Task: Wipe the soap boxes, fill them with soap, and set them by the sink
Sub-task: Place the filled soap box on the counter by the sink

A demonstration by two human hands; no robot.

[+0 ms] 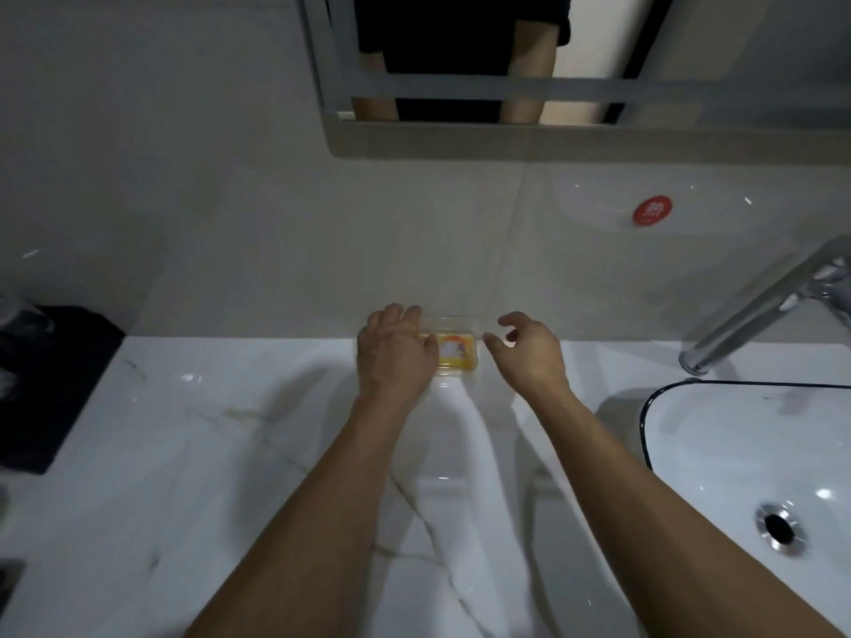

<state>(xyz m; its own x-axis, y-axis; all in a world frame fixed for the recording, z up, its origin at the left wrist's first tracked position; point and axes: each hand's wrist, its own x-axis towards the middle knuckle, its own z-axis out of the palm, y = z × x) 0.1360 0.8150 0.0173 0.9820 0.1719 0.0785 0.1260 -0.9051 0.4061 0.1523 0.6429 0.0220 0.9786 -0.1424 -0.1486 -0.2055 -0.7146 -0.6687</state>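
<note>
A clear plastic soap box (456,349) with a yellow wrapped soap inside sits on the white marble counter (230,453) against the back wall, left of the sink (737,453). My left hand (393,352) grips the box's left end, its fingers curled over the far edge and the thumb on the near side. Just right of the box hovers my right hand (529,349), fingers loosely curled and holding nothing, with a small gap to the box.
A chrome faucet (760,310) slants over the white basin at the right, whose drain (780,527) is visible. A black object (46,384) lies at the counter's left end. A mirror (506,62) hangs above, and a red round sticker (651,210) marks the wall.
</note>
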